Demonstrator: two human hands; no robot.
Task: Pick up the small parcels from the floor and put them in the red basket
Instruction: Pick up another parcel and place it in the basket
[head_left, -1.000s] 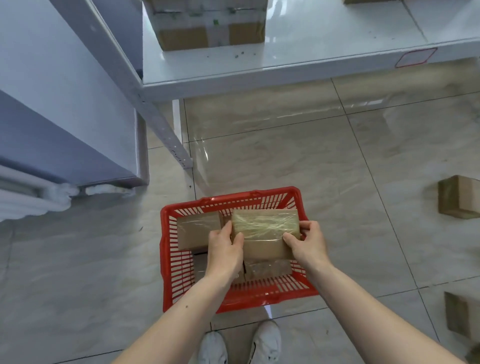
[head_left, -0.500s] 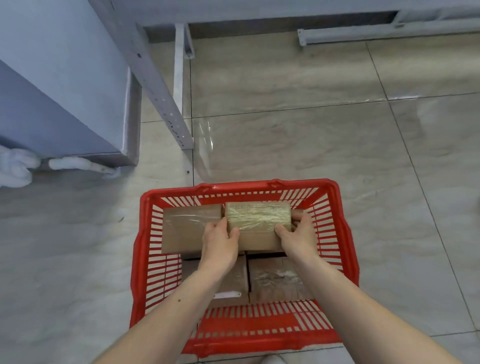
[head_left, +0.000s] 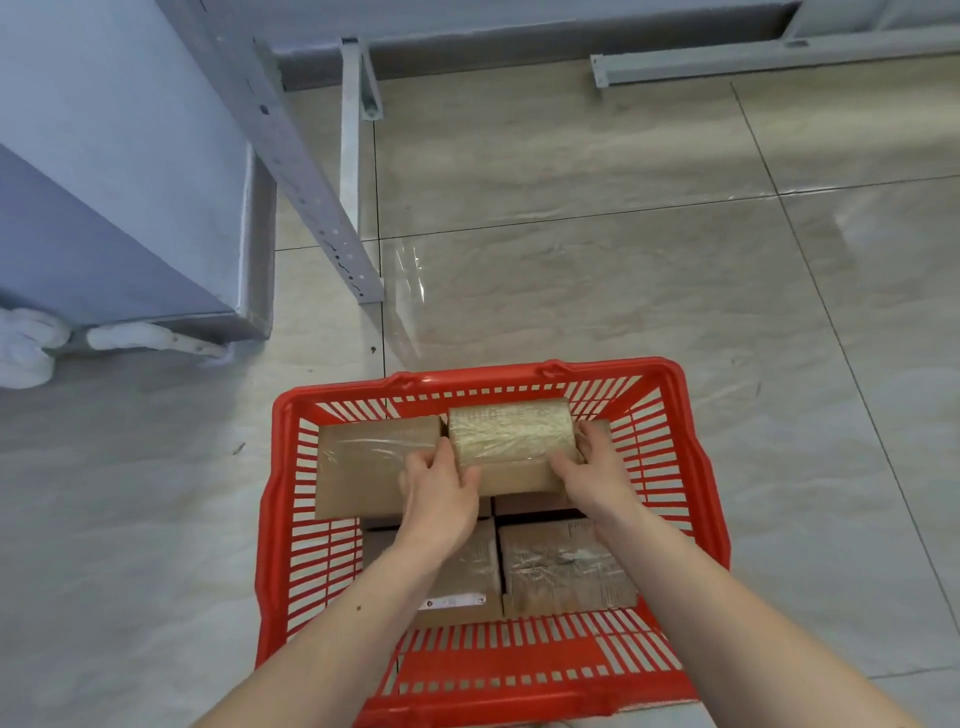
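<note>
4 brown cardboard parcels (head_left: 379, 465) visible in red slotted plastic basket (head_left: 670, 379), lower-centre frame | 5th, tape-wrapped parcel (head_left: 511, 434), gripped w/ left hand (head_left: 441, 480) + right hand (head_left: 595, 470), low inside | release pending; no floor parcels in view

We stood on a floor (head_left: 623, 270) of big, shiny, pale tiles with thin dark lines between them. Light shone back off the tiles. At the far left we saw a blue-grey cabinet (head_left: 104, 182). A grey metal shelf leg (head_left: 311, 171) with small holes leaned beside it. A white cloth (head_left: 26, 343) lay bunched under the cabinet's near edge.
</note>
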